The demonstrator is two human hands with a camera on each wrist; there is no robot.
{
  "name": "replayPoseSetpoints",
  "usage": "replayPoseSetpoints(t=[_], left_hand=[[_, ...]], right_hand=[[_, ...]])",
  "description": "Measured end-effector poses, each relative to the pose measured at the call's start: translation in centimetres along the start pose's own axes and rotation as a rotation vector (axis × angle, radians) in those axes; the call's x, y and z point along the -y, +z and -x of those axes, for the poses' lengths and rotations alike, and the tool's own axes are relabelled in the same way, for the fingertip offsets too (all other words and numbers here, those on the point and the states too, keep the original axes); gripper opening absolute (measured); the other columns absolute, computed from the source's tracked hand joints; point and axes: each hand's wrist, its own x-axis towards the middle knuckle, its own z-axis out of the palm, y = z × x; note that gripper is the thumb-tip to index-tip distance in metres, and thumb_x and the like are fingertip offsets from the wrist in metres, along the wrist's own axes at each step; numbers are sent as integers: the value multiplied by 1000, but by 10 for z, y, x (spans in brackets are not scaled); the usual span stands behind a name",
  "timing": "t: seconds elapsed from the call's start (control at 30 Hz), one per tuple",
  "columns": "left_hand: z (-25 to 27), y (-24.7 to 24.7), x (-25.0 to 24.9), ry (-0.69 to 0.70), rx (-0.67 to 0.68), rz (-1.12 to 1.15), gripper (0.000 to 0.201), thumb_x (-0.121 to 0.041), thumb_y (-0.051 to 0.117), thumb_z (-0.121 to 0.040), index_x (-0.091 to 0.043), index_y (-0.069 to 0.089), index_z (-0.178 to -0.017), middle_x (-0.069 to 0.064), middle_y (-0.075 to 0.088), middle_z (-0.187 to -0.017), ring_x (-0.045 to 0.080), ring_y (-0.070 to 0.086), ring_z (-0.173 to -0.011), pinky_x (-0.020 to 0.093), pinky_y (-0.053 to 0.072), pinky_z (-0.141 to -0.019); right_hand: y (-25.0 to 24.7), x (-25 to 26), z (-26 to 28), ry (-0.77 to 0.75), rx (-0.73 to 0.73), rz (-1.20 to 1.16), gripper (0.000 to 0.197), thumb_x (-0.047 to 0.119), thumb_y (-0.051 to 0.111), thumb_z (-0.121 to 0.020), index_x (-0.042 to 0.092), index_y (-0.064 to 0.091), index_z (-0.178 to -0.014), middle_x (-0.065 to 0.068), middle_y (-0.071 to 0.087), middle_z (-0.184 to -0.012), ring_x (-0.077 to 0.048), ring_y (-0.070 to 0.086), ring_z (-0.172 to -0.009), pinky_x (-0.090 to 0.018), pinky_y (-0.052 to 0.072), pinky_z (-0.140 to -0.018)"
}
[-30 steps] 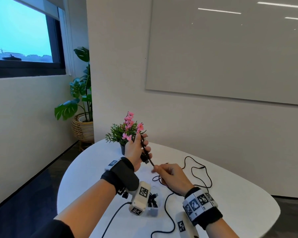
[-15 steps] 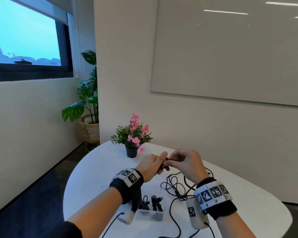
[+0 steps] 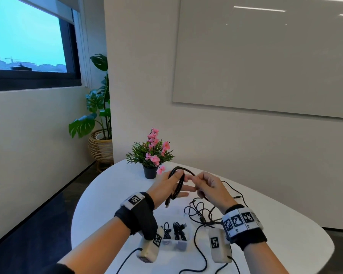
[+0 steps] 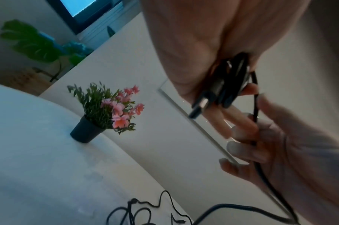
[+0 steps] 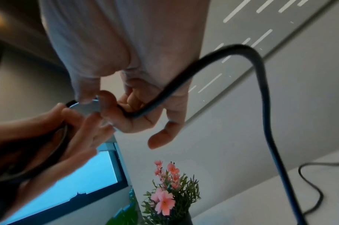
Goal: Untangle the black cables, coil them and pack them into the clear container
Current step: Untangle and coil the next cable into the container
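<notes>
Both hands raised above the white rounded desk (image 3: pixel 275 224), close together, just in front of a small dark pot of pink flowers (image 3: pixel 150 172).

Left hand (image 3: pixel 164 187): several loops of thin black cable (image 3: pixel 178 186) wound round the fingers (image 4: pixel 220 120), which lie mostly straight and slightly spread; thumb appears to press the loops down, though blur in the left wrist view leaves this uncertain. Plug end (image 4: pixel 198 107) hanging free below the palm.

Right hand (image 3: pixel 210 189): fingers (image 5: pixel 126 115) curled, pinching the same cable where it leaves the coil; remainder trailing down to the desk.

On the desk, below the right wrist: loose tangle of black cables (image 3: pixel 200 213), uncoiled.

Small clear plastic container (image 3: pixel 175 241) near the desk's front edge, between the forearms; two coiled black bundles (image 3: pixel 176 231) already inside.
</notes>
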Motion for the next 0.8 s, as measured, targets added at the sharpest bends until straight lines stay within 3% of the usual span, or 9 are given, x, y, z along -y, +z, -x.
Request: replayPoseSetpoints(t=[0.1, 0.2, 0.27, 0.37, 0.43, 0.5, 0.6, 0.67, 0.8], left_hand=[[-9, -2, 6, 0, -170, 182, 38, -31, 36, -101, 0, 55, -112, 9, 65, -117, 28, 67, -104, 44, 51, -93], [-15, -12, -2, 32, -284, 420, 39, -35, 31, -101, -4, 54, -97, 16, 66, -117, 25, 62, -112, 48, 42, -103], [-14, -17, -10, 56, -290, 494, 46, -38, 26, -102, -7, 56, -91, 15, 66, -116, 24, 61, -114, 47, 41, -103], [-15, -20, -10, 61, -330, 549, 46, -41, 28, -101, -5, 56, -101, 6, 66, -91, 24, 67, -94, 49, 51, -87], [-17, -21, -10, 68, -391, 553, 39, -44, 32, -100, -10, 51, -103, 2, 56, -75, 16, 59, -62, 36, 55, -58], [-19, -28, -12, 111, -488, 470, 33, -45, 38, -98, -14, 48, -97, -1, 49, -68, 10, 41, -45, 22, 37, -39], [-19, -38, -15, 182, -596, 231, 34, -47, 44, -95, -15, 47, -84, -1, 45, -63, 9, 29, -42, 18, 23, -37], [-22, -38, -11, 194, -604, -27, 41, -50, 43, -94, -12, 51, -80, -1, 48, -61, 11, 34, -41, 21, 26, -40], [-28, -27, 0, 322, -560, -707, 42, -47, 37, -96, -17, 62, -79, -4, 59, -61, 12, 53, -57, 25, 37, -56]], right_hand=[[2, -8, 2, -20, 17, 399, 18, 29, 49, -96, 16, 53, -85, 4, 56, -65, -12, 48, -54, -26, 39, -56], [6, -15, 13, -30, 50, 797, 30, 40, 37, -98, 21, 56, -85, 7, 57, -66, -13, 53, -62, -31, 42, -61], [11, -19, 21, -59, 79, 851, 38, 45, 32, -98, 23, 57, -80, 8, 53, -61, -14, 53, -63, -33, 42, -64], [23, -24, 26, -57, 172, 808, 48, 52, 30, -97, 24, 60, -73, 6, 49, -54, -10, 48, -55, -23, 37, -59], [26, -26, 30, -8, 203, 736, 56, 59, 31, -93, 23, 64, -66, 2, 49, -54, -8, 45, -50, -18, 33, -58], [20, -23, 32, 14, 159, 641, 53, 62, 40, -88, 22, 64, -62, 1, 52, -55, -5, 44, -49, -18, 34, -57], [1, -13, 30, -9, 18, 455, 27, 42, 61, -86, 19, 65, -73, -2, 61, -65, -4, 48, -56, -20, 41, -60], [-7, -3, 25, -78, -48, 425, 13, 30, 64, -87, 19, 67, -80, -4, 65, -74, -8, 55, -66, -24, 46, -67], [-3, 11, 17, -227, -119, 466, 7, 22, 64, -87, 18, 70, -88, 3, 66, -84, -5, 55, -78, -14, 43, -69]])
